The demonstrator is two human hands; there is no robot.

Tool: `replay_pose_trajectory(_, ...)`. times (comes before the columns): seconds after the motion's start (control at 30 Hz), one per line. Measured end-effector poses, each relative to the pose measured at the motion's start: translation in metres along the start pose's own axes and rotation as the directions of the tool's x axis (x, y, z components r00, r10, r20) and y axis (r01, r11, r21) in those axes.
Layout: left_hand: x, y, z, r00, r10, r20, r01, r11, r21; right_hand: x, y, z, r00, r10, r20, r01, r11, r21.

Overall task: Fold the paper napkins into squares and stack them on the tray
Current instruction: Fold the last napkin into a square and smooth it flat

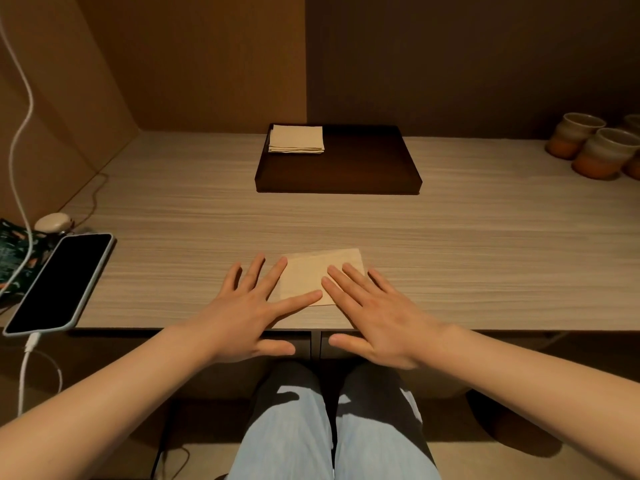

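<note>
Grip: both your left hand (242, 317) and right hand (377, 313) flat, released
Napkin (311, 275): under your fingertips; press the crease evenly
Tray (363, 174): beyond your grip, stack there

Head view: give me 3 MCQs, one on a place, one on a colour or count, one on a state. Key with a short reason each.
1. Where on the tray is the stack of folded napkins?
A. far left corner
B. near right corner
C. centre

2. What colour is the tray?
A. white
B. dark brown
C. green

3. How are the hands on the napkin on the table?
A. both fists closed
B. fingers straight, laid flat
C. pinching it in the air

Key: 1 A, the stack sits against the tray's far left walls. 2 B, its rim and floor are dark brown. 3 B, the left hand and right hand lie flat with spread fingers on the napkin.
</note>
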State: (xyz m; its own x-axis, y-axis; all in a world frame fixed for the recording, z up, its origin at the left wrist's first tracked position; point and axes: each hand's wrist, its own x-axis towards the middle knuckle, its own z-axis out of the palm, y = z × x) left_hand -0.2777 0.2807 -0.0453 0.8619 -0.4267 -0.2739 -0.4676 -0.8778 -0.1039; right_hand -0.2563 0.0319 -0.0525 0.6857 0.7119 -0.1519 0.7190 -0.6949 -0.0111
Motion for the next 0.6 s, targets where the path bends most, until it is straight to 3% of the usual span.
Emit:
replay_pose_trajectory(0.13, -0.004, 0.001, -0.004, 0.999, -0.039, -0.028, 0.039, 0.999, 0.002, -0.002, 0.004, 0.004, 1.0, -0.018, 0.0, 0.018, 1.0, 0.014)
replay_pose_trajectory(0.33, 0.003, 0.027, 0.002, 0.985, 0.085, -0.148, -0.086, 0.996, 0.0, -0.002, 0.001, 0.002, 1.0, -0.011, 0.009, 0.011, 1.0, 0.0)
replay_pose_trajectory(0.47, 0.002, 0.02, 0.006, 0.992, 0.011, -0.126, -0.009, 1.0, 0.021, -0.003, -0.003, 0.0, 1.0, 0.01, 0.025, -0.009, 1.0, -0.025)
replay_pose_trajectory(0.6, -0.003, 0.014, 0.013, 0.97, 0.009, -0.244, 0.014, 0.996, 0.091, -0.001, -0.008, 0.0, 0.999, 0.036, 0.031, -0.033, 0.995, -0.091)
